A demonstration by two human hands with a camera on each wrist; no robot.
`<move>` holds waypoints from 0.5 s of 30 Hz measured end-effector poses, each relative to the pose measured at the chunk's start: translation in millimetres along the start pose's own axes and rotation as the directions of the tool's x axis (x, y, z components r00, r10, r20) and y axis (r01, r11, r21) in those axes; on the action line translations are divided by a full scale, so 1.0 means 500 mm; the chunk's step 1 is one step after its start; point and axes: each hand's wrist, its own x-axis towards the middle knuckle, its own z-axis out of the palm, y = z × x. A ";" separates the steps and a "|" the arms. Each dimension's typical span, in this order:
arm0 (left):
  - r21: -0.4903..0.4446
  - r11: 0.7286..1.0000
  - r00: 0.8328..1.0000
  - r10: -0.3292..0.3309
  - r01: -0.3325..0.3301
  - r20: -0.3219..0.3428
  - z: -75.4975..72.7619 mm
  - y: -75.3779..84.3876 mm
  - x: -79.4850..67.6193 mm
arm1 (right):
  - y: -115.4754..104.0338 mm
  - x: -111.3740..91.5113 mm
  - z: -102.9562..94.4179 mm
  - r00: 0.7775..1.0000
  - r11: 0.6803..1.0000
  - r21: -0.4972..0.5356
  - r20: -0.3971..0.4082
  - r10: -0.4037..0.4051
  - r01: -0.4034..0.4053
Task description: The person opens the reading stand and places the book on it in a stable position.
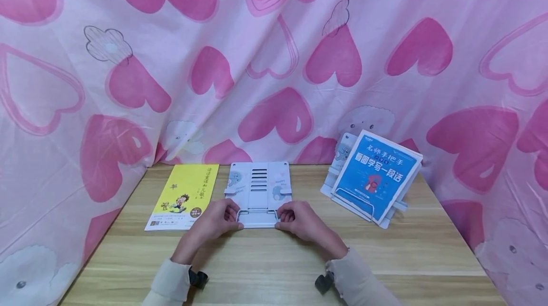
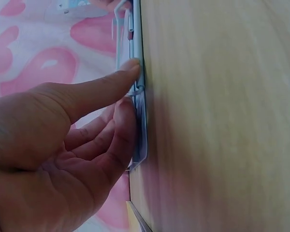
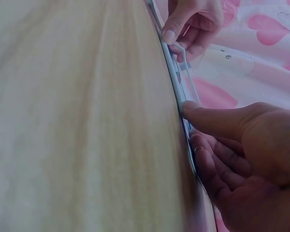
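A pale blue book stand (image 1: 259,202) with cartoon prints and a slotted middle lies flat on the table. Along its near edge stands a wire page holder (image 1: 256,211). My left hand (image 1: 216,220) pinches the stand's near left corner beside the wire, thumb on the front edge and fingers curled behind. At the opposite corner, my right hand (image 1: 301,221) pinches the same edge in a mirrored way. Both wrist views show each thumb (image 2: 113,87) against the thin edge. The exact contact of the curled fingers is partly hidden.
A yellow book (image 1: 188,187) lies left of the stand, close to my left hand. To the right, a second stand (image 1: 329,187) props up a blue book (image 1: 376,172) at a tilt. A pink heart-print curtain (image 1: 274,58) hangs behind the wooden table (image 1: 265,268).
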 end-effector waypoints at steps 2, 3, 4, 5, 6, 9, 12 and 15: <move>0.001 1.000 1.000 -0.003 0.003 0.001 0.000 -0.003 0.001 | 0.001 0.000 -0.001 1.000 1.000 -0.007 0.009 -0.011 0.011; 0.003 1.000 1.000 -0.001 0.001 0.002 0.000 -0.005 0.001 | 0.002 0.000 -0.001 1.000 1.000 -0.010 0.014 -0.017 0.017; 0.008 1.000 1.000 0.004 -0.004 0.004 0.000 -0.006 0.001 | 0.002 0.000 -0.002 1.000 1.000 -0.010 0.020 -0.021 0.021; 0.011 1.000 1.000 0.013 -0.013 0.006 -0.001 -0.008 0.001 | 0.002 0.001 -0.002 0.999 1.000 -0.011 0.025 -0.024 0.025; 0.016 1.000 1.000 0.026 -0.026 0.009 -0.001 -0.011 0.001 | 0.002 0.001 -0.003 0.999 1.000 -0.014 0.030 -0.028 0.028; 0.035 0.996 0.996 0.083 -0.084 0.024 -0.002 -0.016 0.001 | 0.002 0.001 -0.006 0.998 0.999 -0.021 0.040 -0.048 0.049; 0.056 0.989 0.990 0.138 -0.140 0.038 -0.003 -0.018 0.002 | 0.002 0.001 -0.007 0.996 0.996 -0.036 0.054 -0.075 0.077; 0.082 0.982 0.985 0.167 -0.170 0.051 -0.004 -0.018 0.002 | 0.000 0.000 -0.007 0.992 0.993 -0.049 0.071 -0.103 0.106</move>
